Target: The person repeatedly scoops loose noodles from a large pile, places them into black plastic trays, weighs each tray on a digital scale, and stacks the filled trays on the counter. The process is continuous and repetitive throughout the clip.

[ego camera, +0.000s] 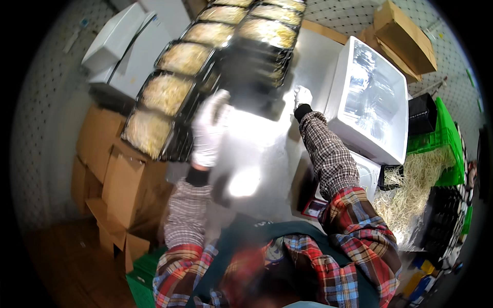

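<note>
My left hand point(210, 129), in a white glove, is beside a row of stacked black trays point(181, 138). The trays hold pale sprouts point(168, 92) under clear film. Its thumb stands apart from the fingers, and nothing shows in it. My right hand point(303, 96), also gloved, is over the steel table point(250, 154), right of the second row of stacks point(269, 32). Its fingers look curled; whether they hold anything is hidden. A blurred dark patch covers part of the view between the hands and the second row.
A white foam box point(335, 107) with clear plastic film point(366, 92) stands right of my right arm. Beyond it, loose sprouts point(408, 188) spill from a green crate point(448, 142). Cardboard boxes point(123, 184) are stacked at left, near white foam boxes point(127, 57).
</note>
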The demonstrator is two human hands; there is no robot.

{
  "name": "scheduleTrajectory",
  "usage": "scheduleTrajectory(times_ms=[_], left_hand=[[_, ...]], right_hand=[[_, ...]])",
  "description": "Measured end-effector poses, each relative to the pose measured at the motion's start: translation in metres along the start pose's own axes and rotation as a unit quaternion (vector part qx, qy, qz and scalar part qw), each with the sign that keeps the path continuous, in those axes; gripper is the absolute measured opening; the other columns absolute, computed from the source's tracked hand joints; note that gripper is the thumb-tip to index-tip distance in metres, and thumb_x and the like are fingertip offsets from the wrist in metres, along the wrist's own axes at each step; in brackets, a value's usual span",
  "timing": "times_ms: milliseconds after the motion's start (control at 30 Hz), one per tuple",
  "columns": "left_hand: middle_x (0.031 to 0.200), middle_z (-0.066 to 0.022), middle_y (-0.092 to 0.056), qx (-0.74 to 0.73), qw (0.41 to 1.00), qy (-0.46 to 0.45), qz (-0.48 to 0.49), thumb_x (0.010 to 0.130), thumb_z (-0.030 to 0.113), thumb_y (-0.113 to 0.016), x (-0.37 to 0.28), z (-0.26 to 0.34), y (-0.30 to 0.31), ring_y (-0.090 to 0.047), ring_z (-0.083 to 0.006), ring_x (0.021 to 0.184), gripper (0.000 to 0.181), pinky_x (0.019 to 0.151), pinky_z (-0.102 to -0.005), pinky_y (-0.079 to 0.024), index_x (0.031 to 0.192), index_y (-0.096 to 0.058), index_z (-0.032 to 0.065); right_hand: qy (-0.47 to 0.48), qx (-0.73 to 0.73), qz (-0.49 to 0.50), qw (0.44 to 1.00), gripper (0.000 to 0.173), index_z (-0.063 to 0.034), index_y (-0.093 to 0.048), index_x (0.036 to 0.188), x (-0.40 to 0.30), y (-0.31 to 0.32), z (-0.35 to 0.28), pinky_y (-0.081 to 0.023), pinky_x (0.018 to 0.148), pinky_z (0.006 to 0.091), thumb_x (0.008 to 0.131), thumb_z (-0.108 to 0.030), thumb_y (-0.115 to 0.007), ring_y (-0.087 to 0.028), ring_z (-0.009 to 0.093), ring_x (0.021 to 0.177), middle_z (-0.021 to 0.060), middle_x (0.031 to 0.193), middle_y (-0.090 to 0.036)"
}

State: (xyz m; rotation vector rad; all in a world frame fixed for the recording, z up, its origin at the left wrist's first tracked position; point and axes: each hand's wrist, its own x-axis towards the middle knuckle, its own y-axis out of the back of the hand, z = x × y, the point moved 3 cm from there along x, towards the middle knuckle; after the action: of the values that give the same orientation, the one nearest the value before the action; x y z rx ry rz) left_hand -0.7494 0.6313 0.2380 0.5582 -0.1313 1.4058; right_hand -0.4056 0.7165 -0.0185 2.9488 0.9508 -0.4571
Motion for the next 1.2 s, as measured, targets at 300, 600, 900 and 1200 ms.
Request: scheduleTrajectory(times_ms=[300,600,900,1200], left_hand=[[0.158,-0.0212,0.001,-0.433,0.761,0.482,0.014,0.078,0.044,-0.079,0.065,-0.218,-0.198,-0.012,-0.0473,0.143,0.121,0.114,-0.0559,-0.021,0.152,0.012,0.0134],[0.146,-0.002,-0.036,-0.411,0.803,0.431,0.041,0.093,0.014,-0.065,0.1,-0.216,-0.225,-0.04,-0.0264,0.132,0.072,0.102,-0.0544,-0.04,0.149,-0.02,0.0215],[0.137,-0.0107,-0.046,-0.374,0.819,0.431,0.054,0.091,0.005,-0.063,0.117,-0.234,-0.242,-0.053,-0.0247,0.117,0.07,0.091,-0.05,-0.05,0.148,-0.024,0.0155],[0.127,-0.0081,-0.052,-0.345,0.827,0.441,-0.042,0.099,0.026,-0.051,0.142,-0.248,-0.261,-0.053,-0.0195,0.112,0.044,0.088,-0.0423,-0.05,0.138,-0.04,0.0101]], right_hand=[[0.031,-0.131,-0.036,0.99,0.028,-0.0099,-0.062,0.096,0.197,-0.05,0.02,-0.038,0.042,0.0292,0.098,-0.033,-0.047,-0.046,0.012,0.048,0.0014,0.07,-0.056],[0.124,-0.133,-0.137,0.974,0.044,-0.0004,-0.06,0.121,0.329,-0.156,0.062,-0.048,0.088,0.0381,0.097,-0.037,-0.053,-0.064,0.031,0.101,0.0219,0.109,-0.067],[0.14,-0.016,-0.099,0.985,0.028,0.001,-0.067,0.113,0.358,-0.184,0.059,-0.05,0.066,0.0313,0.095,-0.018,-0.057,-0.062,0.013,0.07,0.0064,0.086,-0.071],[0.092,0.039,-0.105,0.989,0.03,0.0008,-0.066,0.118,0.368,-0.176,0.029,-0.05,0.067,0.0323,0.096,-0.016,-0.054,-0.064,0.015,0.074,0.0087,0.09,-0.071]])
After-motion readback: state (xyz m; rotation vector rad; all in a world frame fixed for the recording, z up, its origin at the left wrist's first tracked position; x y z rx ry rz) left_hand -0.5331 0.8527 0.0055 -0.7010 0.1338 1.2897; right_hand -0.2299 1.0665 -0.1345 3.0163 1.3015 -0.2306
